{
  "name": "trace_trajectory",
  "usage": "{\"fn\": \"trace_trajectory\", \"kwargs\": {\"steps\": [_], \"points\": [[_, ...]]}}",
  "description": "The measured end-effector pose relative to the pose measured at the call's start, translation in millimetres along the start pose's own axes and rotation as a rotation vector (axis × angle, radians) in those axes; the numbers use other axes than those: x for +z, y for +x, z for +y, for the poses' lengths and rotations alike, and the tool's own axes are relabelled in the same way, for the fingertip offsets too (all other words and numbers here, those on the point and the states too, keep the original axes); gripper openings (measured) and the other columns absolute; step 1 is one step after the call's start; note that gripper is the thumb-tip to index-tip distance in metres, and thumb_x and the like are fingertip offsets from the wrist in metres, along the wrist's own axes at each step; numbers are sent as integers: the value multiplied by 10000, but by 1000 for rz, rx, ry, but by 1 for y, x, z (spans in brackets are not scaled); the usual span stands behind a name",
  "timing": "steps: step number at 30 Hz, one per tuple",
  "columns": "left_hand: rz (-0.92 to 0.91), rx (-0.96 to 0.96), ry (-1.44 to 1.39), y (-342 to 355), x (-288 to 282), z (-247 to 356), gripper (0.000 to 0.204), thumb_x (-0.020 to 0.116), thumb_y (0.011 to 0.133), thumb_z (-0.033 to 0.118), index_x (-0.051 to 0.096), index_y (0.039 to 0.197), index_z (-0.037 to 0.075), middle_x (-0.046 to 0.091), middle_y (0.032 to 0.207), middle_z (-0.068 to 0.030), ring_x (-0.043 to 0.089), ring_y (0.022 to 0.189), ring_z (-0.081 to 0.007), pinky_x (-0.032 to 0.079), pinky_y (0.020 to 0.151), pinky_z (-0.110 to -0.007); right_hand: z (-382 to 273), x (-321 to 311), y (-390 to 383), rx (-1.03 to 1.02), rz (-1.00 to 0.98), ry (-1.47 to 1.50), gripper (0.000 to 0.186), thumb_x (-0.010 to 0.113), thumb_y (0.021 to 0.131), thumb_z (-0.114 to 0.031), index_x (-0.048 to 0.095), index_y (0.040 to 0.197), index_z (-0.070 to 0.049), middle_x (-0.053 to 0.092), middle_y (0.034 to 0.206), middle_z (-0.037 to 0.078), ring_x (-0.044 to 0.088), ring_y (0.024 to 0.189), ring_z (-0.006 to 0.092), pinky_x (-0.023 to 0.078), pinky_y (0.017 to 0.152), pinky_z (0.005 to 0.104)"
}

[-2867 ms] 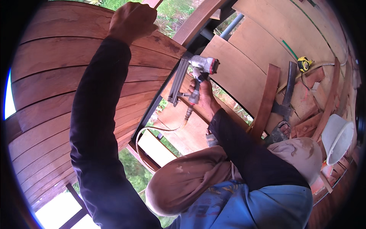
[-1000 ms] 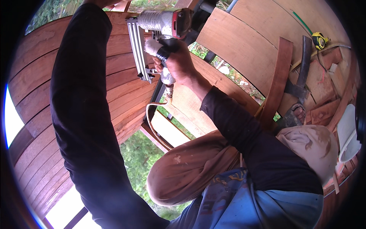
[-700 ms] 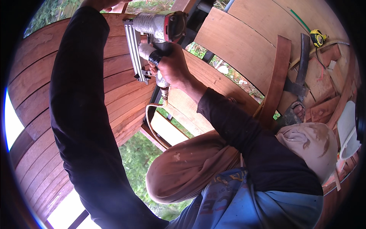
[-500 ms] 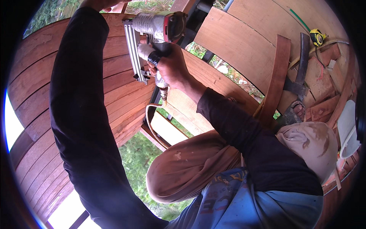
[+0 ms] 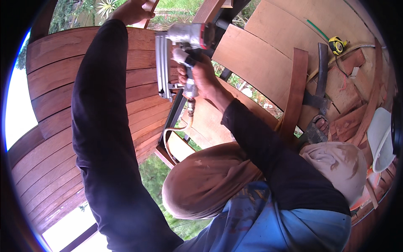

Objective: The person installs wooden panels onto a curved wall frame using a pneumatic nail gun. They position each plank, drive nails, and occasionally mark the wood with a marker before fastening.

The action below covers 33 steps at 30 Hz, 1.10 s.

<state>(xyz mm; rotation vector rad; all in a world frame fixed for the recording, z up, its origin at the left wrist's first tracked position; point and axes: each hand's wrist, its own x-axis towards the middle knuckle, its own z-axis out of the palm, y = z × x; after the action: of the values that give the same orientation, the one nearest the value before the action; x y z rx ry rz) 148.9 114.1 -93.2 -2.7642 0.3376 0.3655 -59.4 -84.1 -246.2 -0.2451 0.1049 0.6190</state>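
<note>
My right hand [image 5: 201, 75] is wrapped around the handle of a pneumatic nail gun [image 5: 187, 35], which has a silver magazine and tape on its body. Its nose end lies against or just in front of the top board of a wall of reddish wooden planks [image 5: 96, 84]; contact cannot be made out. From the gun's handle an air hose [image 5: 168, 136] hangs down. My left hand [image 5: 132, 11] is at the wall's top edge, its fingers closed around a narrow wooden strip [image 5: 152, 12], partly cut off by the picture's edge.
Wide boards [image 5: 252, 50] with gaps between them lie at the right. On them are a yellow tape measure [image 5: 337, 45], a green pencil [image 5: 317, 29], a hammer-like tool with a dark handle [image 5: 322, 67], a curved-looking plank [image 5: 294, 92] and wood offcuts [image 5: 346, 94]. A white container [image 5: 380, 138] stands at far right.
The view has shifted, so the scene sits further right and lower at the wall side. My left hand has reached onto the wooden strip; my right hand keeps hold of the nail gun.
</note>
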Motion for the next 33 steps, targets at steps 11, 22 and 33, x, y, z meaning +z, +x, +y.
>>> {"fn": "trace_trajectory", "kwargs": {"steps": [11, 22, 33], "points": [[-129, -68, 551, -69, -30, 64, 325, 635, 869, 393, 736, 935, 91, 749, 966, -115, 717, 928, -301, 544, 786, -455, -9, -94, -38, 36, 245, -83, 388, 691, 931, -346, 632, 1154, -33, 548, 679, 11, 525, 523, 136, 450, 519, 316], [155, -96, 489, -74, -11, 54, 174, 626, 804, 262, 746, 771, 141, 735, 782, -81, 707, 757, -256, 461, 769, -422, -50, -206, -46, -25, 475, 118, 266, 582, 1000, -359, 605, 1176, -162, 456, 684, -24, 456, 512, 129, 423, 484, 326], [271, -135, 374, -86, 9, 66, 54, 679, 734, 167, 730, 725, 152, 712, 714, -82, 684, 685, -246, 455, 780, -412, -110, -66, -39, -184, 162, -176, 391, 663, 978, -341, 594, 1269, -90, 479, 659, -26, 467, 501, 98, 428, 495, 294]]}}
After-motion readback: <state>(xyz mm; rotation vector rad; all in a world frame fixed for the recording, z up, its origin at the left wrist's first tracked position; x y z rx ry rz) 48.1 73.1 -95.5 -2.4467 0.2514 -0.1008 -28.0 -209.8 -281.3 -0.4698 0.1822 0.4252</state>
